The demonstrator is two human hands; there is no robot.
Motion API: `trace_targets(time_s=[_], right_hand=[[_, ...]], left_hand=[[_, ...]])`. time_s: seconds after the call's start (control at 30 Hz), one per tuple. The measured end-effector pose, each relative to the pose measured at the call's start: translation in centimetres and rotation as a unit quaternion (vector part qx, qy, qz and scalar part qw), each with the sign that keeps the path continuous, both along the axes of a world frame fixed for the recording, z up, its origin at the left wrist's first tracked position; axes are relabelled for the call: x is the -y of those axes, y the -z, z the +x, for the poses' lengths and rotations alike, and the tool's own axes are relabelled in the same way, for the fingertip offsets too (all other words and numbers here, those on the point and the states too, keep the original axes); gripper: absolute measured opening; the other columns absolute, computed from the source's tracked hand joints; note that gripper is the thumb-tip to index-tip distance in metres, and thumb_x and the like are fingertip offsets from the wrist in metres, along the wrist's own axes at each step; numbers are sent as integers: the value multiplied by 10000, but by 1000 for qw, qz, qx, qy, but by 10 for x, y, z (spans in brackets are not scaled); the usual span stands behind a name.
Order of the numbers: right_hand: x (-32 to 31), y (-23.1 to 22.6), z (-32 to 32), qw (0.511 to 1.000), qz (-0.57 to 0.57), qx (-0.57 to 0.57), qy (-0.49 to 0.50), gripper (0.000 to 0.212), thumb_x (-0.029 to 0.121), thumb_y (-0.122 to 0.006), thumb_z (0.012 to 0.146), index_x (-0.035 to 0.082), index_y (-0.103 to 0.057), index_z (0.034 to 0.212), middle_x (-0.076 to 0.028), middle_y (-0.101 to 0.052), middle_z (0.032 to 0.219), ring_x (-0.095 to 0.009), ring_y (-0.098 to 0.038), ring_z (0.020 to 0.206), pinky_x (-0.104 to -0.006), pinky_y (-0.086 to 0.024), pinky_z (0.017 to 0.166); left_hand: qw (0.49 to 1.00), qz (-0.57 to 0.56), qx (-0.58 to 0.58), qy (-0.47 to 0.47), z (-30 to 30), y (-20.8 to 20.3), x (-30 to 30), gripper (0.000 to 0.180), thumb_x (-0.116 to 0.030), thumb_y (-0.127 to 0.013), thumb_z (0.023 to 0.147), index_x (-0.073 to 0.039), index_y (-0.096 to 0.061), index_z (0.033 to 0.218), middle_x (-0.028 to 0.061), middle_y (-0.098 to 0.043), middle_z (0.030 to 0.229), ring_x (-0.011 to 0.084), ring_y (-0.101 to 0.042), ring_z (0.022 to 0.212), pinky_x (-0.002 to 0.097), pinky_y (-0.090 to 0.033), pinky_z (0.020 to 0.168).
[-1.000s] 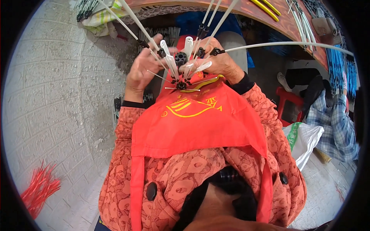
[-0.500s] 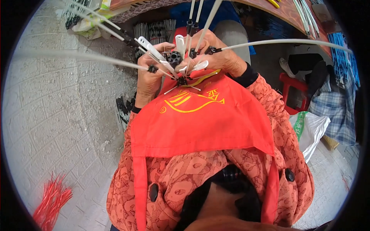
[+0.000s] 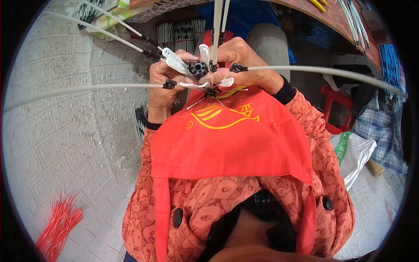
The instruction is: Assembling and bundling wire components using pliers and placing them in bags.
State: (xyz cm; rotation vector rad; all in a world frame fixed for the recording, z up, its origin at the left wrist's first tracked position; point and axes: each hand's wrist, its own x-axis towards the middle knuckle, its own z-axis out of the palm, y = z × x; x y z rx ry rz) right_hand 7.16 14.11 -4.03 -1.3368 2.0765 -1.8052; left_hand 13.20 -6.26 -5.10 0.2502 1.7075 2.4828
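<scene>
The person wore a coral-red jacket (image 3: 207,198) with a brownish, blotchy floral pattern over its full sleeves, which ended in snug, plain black cuffs (image 3: 286,91). Large, glossy, dark oval buttons (image 3: 177,217) sat on the left and right of the chest. Over it hung a bright red bib apron (image 3: 231,153) with a stitched straight hem and two flat matching straps (image 3: 161,214). Yellow curved lines, slanted bars and small lettering marked the cloth. A black inner garment (image 3: 279,218) showed at the neck, with a faintly checked patch. The fingers (image 3: 219,75) were bare.
</scene>
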Motion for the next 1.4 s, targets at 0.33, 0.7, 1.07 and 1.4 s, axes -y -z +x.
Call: trace_targets(time_s=[0.33, 0.7, 1.07, 1.4], right_hand=[[1, -14, 6, 1000, -1, 2, 3, 192, 137, -707, 648, -9, -609, 724, -151, -557, 612, -297, -562, 540, -340, -416, 477], [-4, -9, -4, 999, 16, 10, -46, 237, 149, -689, 697, -25, -531, 663, -154, -510, 573, -280, -484, 487, -341, -376, 455], [-8, -1, -5, 996, -62, 37, -49, 228, 109, -664, 743, -30, -512, 646, -111, -426, 500, -165, -350, 446, -301, -315, 419], [-8, 19, -8, 997, 59, 26, -49, 373, 346, -714, 776, -12, -617, 740, -106, -546, 599, -221, -519, 502, -303, -406, 483]], left_hand=[[992, -74, -50, -87, 7, 0, -6, 310, 34, -744, 637, 43, -665, 936, 43, -595, 838, 115, -572, 775, 242, -467, 689], [991, -44, -25, -127, 15, -10, -23, 243, 21, -736, 698, 15, -612, 907, 34, -564, 870, 78, -550, 768, 199, -458, 650], [985, -6, 46, -166, 20, -15, -34, 220, 69, -700, 704, -7, -583, 874, 47, -561, 913, 101, -524, 833, 224, -440, 726], [983, 37, 79, -161, 20, -12, -28, 209, 65, -678, 732, 20, -591, 917, 91, -553, 963, 121, -542, 842, 231, -461, 722]])
